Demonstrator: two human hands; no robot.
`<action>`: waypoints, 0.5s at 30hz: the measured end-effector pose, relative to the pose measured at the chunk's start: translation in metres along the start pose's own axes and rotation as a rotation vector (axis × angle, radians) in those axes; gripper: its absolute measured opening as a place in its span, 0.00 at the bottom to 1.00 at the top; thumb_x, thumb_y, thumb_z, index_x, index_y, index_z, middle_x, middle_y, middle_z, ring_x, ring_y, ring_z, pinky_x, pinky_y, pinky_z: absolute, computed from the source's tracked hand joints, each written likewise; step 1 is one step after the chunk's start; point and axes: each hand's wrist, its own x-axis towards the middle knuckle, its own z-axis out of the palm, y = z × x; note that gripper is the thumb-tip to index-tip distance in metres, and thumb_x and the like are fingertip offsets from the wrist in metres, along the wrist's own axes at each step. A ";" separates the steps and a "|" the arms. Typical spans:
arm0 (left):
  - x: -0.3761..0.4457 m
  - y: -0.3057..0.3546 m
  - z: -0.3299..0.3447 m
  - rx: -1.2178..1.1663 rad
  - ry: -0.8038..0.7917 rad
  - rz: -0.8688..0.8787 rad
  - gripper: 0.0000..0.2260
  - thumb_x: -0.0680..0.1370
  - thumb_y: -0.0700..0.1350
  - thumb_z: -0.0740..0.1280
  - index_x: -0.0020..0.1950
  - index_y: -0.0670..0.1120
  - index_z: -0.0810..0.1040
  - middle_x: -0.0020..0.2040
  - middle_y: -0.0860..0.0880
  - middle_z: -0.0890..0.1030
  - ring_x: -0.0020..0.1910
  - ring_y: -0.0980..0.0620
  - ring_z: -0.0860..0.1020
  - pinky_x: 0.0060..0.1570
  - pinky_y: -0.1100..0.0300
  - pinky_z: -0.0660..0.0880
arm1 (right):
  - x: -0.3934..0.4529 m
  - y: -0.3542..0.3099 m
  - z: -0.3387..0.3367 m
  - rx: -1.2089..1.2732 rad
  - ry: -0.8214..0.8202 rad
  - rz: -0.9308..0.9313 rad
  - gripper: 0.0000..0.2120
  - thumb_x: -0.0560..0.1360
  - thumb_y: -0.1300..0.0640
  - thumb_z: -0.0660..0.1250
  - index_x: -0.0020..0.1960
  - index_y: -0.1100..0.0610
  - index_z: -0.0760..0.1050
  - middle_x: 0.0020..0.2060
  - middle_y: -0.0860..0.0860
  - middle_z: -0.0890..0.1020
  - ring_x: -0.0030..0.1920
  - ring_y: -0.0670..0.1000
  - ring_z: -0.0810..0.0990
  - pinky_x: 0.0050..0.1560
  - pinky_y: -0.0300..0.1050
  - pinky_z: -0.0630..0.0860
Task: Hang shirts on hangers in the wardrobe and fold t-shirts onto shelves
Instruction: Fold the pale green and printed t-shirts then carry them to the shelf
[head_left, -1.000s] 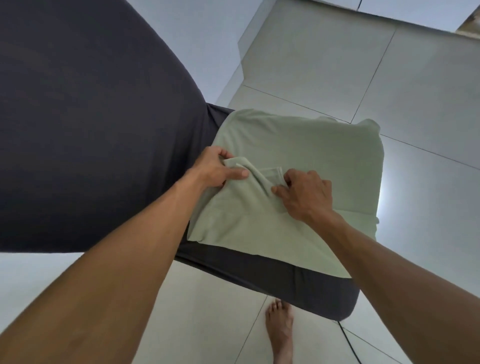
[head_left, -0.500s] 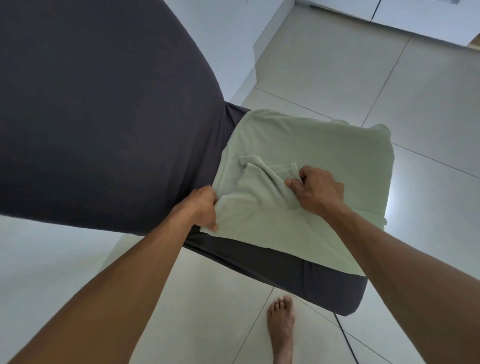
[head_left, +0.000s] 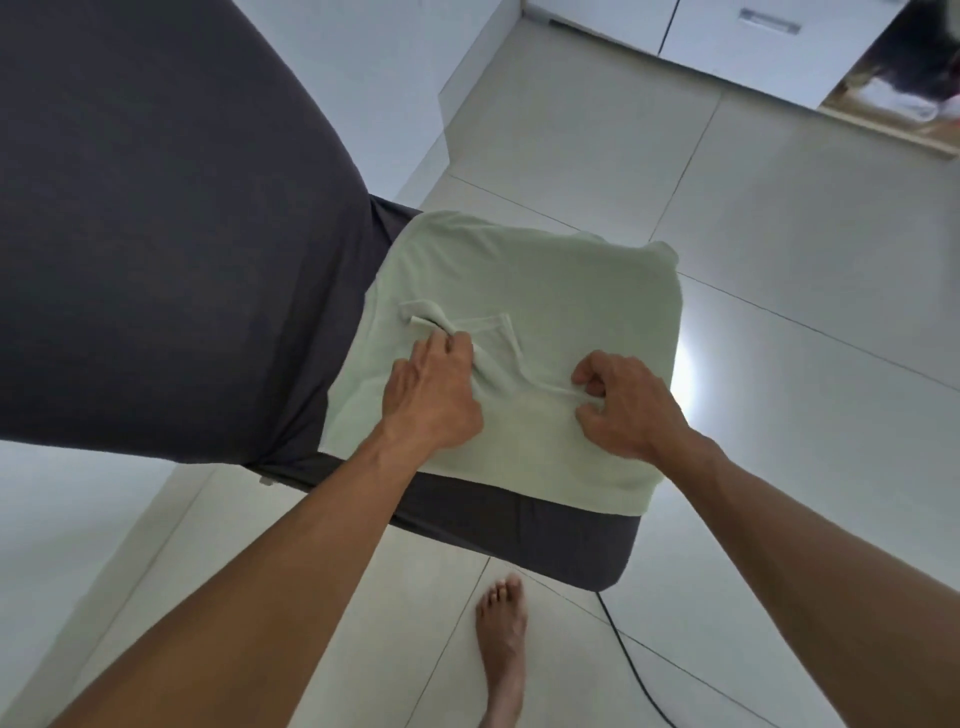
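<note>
Both hands have shifted since half a second ago: the left hand (head_left: 434, 392) has come off the shirt's near-left edge and moved up onto the cloth, and the right hand (head_left: 621, 402) has slid out toward 3 o'clock, so the pair now sit apart.

Shirt (head_left: 524, 332), pale green, lies partly folded on a dark cushion (head_left: 519, 540), filling most of its top. Cushion stands on a tiled floor (head_left: 779, 260); a bare foot (head_left: 501, 623) shows at 6 o'clock.

Left hand pinches a bunched fold at about 10 o'clock from the shirt's centre. Right hand, fingers curled, grips a thin hem or seam at about 4 o'clock from centre. A loose flap, likely a sleeve, runs between the two grips, its long axis from 10 toward 4 o'clock.

Judgement: step in hand is tidying the sleeve flap inward before the next fold. Both hands lie on the near half of the shirt; the far edge at 12 o'clock is out past either. Left is nearer the flap's free end.
</note>
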 end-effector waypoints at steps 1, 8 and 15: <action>0.001 0.015 0.004 -0.041 -0.025 0.051 0.23 0.72 0.45 0.67 0.65 0.49 0.66 0.62 0.47 0.70 0.63 0.44 0.70 0.61 0.48 0.71 | -0.006 0.012 -0.004 -0.022 -0.015 0.028 0.14 0.68 0.56 0.66 0.53 0.48 0.73 0.46 0.45 0.77 0.50 0.52 0.75 0.54 0.50 0.74; 0.020 0.054 0.012 -0.093 -0.218 -0.016 0.30 0.67 0.51 0.73 0.65 0.54 0.63 0.62 0.50 0.67 0.66 0.44 0.68 0.63 0.44 0.72 | -0.011 0.065 -0.026 -0.074 -0.136 0.086 0.02 0.69 0.57 0.63 0.41 0.52 0.71 0.40 0.51 0.78 0.40 0.55 0.77 0.39 0.49 0.77; 0.031 0.058 0.010 -0.053 -0.281 -0.024 0.32 0.66 0.51 0.75 0.65 0.53 0.63 0.63 0.49 0.67 0.65 0.44 0.71 0.64 0.46 0.72 | 0.000 0.082 -0.048 -0.133 -0.241 0.061 0.08 0.68 0.64 0.59 0.43 0.54 0.69 0.42 0.51 0.76 0.42 0.56 0.75 0.35 0.45 0.70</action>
